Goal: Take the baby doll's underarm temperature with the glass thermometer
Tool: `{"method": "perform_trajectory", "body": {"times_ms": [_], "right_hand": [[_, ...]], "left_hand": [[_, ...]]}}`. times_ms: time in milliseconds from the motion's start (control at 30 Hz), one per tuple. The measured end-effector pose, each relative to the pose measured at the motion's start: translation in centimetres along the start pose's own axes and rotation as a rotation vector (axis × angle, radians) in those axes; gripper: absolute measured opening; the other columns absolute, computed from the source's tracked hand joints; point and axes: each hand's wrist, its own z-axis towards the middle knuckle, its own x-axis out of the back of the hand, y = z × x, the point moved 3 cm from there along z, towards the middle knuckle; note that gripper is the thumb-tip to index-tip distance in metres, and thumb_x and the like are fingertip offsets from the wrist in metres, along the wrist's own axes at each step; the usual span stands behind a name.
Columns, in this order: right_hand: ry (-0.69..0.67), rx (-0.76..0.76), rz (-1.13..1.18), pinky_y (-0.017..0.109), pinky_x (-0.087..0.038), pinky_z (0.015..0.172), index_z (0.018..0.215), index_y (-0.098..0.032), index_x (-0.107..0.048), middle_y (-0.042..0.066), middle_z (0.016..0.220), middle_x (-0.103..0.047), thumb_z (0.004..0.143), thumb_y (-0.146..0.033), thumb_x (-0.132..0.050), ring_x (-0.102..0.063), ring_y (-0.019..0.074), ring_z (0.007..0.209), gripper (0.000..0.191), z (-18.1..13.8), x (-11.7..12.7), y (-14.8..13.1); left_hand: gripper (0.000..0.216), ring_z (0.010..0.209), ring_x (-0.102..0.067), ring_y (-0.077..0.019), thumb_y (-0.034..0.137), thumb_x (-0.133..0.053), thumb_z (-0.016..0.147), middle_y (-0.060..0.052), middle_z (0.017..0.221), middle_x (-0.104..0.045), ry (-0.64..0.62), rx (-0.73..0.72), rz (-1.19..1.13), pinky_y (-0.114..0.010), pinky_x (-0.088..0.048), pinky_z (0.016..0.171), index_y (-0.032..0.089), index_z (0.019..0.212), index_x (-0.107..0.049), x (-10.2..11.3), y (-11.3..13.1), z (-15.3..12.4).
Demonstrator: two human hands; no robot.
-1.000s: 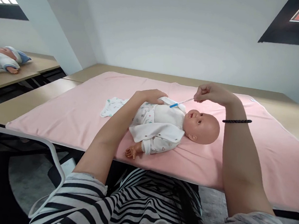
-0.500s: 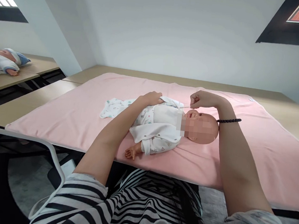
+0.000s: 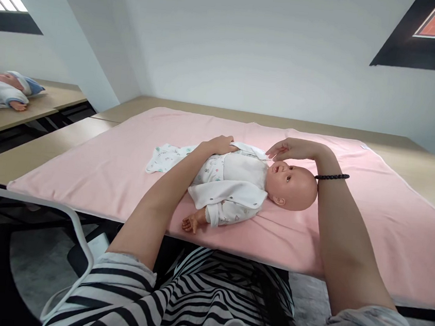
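Observation:
A bald baby doll (image 3: 294, 188) lies on its back on a pink blanket (image 3: 115, 173), head to the right. Its white baby jacket (image 3: 233, 195) is spread open over a white undershirt (image 3: 242, 168), with printed cloth around the lower body. My left hand (image 3: 221, 145) is closed on the far front edge of the jacket. Beside the doll's chin, my right hand (image 3: 291, 149) is open, its fingers loosely bent and apart. Those fingertips reach the jacket's far collar; whether they press on it I cannot tell. The doll's far arm is hidden.
Wooden tables (image 3: 430, 170) carry the blanket, with a wall (image 3: 252, 52) behind. Another doll (image 3: 3, 91) in a blue-and-white hat lies on a table at far left. A white curved bar (image 3: 81, 231) runs by the near left edge.
My right hand has unclenched and its fingers have stretched left toward the collar. The jacket's far collar edge lies slightly lower. My left hand has stayed in place.

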Motion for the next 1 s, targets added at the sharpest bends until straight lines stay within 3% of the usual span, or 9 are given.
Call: {"method": "perform_trajectory", "body": {"times_ms": [67, 167, 467, 600, 767, 867, 1000], "right_hand": [[0.039, -0.004, -0.046, 0.040, -0.055, 0.086, 0.109, -0.025, -0.078, 0.006, 0.118, -0.075, 0.075, -0.047, -0.074, -0.069, 0.0321, 0.112, 0.041, -0.1, 0.3, 0.1], [-0.037, 0.007, -0.036, 0.038, -0.055, 0.084, 0.100, -0.024, -0.079, 0.005, 0.114, -0.076, 0.078, -0.045, -0.073, -0.070, 0.0307, 0.107, 0.032, -0.2, 0.1, 0.2], [-0.118, 0.018, -0.012, 0.042, -0.061, 0.091, 0.102, -0.030, -0.083, 0.004, 0.109, -0.077, 0.071, -0.056, -0.081, -0.071, 0.0346, 0.111, 0.040, 0.1, -0.4, 0.2], [-0.037, -0.009, -0.023, 0.042, -0.059, 0.092, 0.112, -0.029, -0.081, 0.004, 0.121, -0.076, 0.075, -0.050, -0.076, -0.070, 0.0341, 0.116, 0.043, 0.0, 0.0, 0.3], [-0.168, -0.036, 0.036, 0.041, -0.059, 0.098, 0.118, -0.029, -0.082, 0.004, 0.130, -0.074, 0.073, -0.049, -0.077, -0.067, 0.0354, 0.126, 0.049, -0.3, -0.7, -0.1], [-0.170, -0.075, 0.011, 0.042, -0.059, 0.101, 0.124, -0.033, -0.081, 0.002, 0.134, -0.073, 0.072, -0.046, -0.077, -0.067, 0.0354, 0.128, 0.054, -0.3, -0.8, -0.1], [-0.229, -0.061, 0.040, 0.041, -0.059, 0.106, 0.128, -0.034, -0.080, 0.000, 0.143, -0.068, 0.073, -0.042, -0.076, -0.062, 0.0348, 0.136, 0.056, -0.2, -1.1, 0.1]], "left_hand": [[0.075, 0.129, -0.062, -0.0332, 0.068, -0.051, 0.095, -0.018, 0.149, -0.061, 0.011, -0.012, -0.026, -0.047, -0.051, 0.108, 0.021, 0.155, -0.047, 0.1, -0.1, 0.0], [0.076, 0.129, -0.063, -0.0316, 0.068, -0.055, 0.092, -0.017, 0.148, -0.062, 0.042, -0.029, -0.053, -0.043, -0.051, 0.107, 0.023, 0.152, -0.047, 0.3, -0.1, -0.1], [0.074, 0.132, -0.062, -0.0303, 0.063, -0.060, 0.089, -0.017, 0.153, -0.059, 0.078, -0.075, -0.063, -0.040, -0.050, 0.110, 0.022, 0.150, -0.049, 0.5, 0.1, -0.2], [0.077, 0.131, -0.063, -0.0312, 0.067, -0.059, 0.088, -0.016, 0.152, -0.060, 0.053, -0.076, -0.050, -0.041, -0.051, 0.109, 0.023, 0.150, -0.051, 0.4, -0.1, -0.1], [0.081, 0.131, -0.062, -0.0330, 0.072, -0.056, 0.087, -0.015, 0.153, -0.060, 0.015, -0.074, -0.011, -0.043, -0.050, 0.110, 0.023, 0.151, -0.054, 0.4, -0.3, 0.1], [0.080, 0.133, -0.062, -0.0334, 0.073, -0.056, 0.087, -0.013, 0.155, -0.060, -0.011, -0.089, 0.006, -0.043, -0.049, 0.112, 0.024, 0.150, -0.057, 0.8, 0.0, -0.4], [0.066, 0.126, -0.066, -0.0342, 0.077, -0.053, 0.088, -0.008, 0.143, -0.070, -0.063, -0.102, 0.013, -0.041, -0.054, 0.102, 0.029, 0.129, -0.070, 1.8, 0.4, -1.7]]}}
